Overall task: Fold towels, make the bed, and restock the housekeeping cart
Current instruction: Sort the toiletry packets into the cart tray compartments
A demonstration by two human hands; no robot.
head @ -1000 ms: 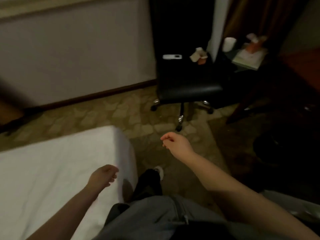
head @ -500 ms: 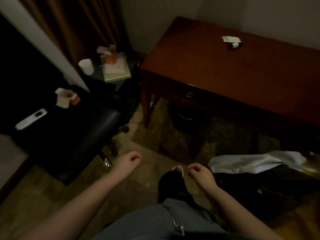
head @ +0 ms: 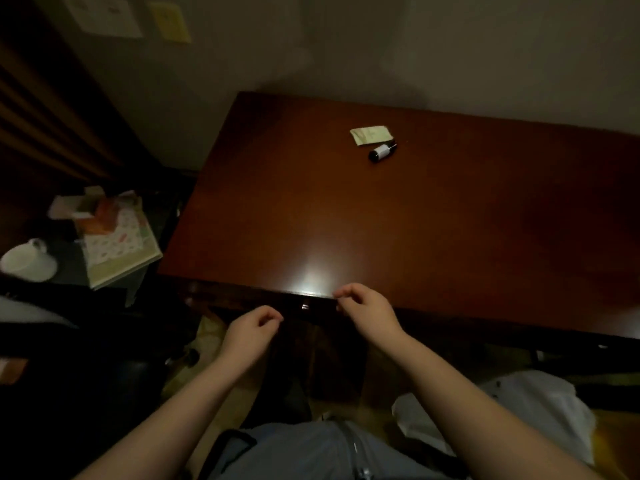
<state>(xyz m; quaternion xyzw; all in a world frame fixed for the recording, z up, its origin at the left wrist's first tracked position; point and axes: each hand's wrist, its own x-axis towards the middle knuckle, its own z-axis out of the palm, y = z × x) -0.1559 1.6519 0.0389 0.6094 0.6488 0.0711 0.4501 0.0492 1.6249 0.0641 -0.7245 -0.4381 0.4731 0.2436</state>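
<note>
I stand facing a dark red wooden desk (head: pixel 398 220) against a pale wall. My left hand (head: pixel 251 329) hangs in front of the desk's near edge, fingers loosely curled, holding nothing. My right hand (head: pixel 367 310) is level with that edge, its fingers loosely curled too, and it holds nothing. A small metal drawer knob (head: pixel 305 307) shows between the two hands. White crumpled cloth (head: pixel 519 407) lies low at the right on the floor. No bed or cart is in view.
On the desk lie a folded paper slip (head: pixel 370 135) and a small dark bottle (head: pixel 382 151). Left of the desk a low side table carries a white cup (head: pixel 27 261), a patterned booklet (head: pixel 117 244) and small boxes (head: pixel 90 213). A black chair (head: pixel 69 341) stands at the left.
My view has swung right from the white bed, past the black chair, to the desk. Both hands have come forward to the desk's front edge and stay without anything in them.
</note>
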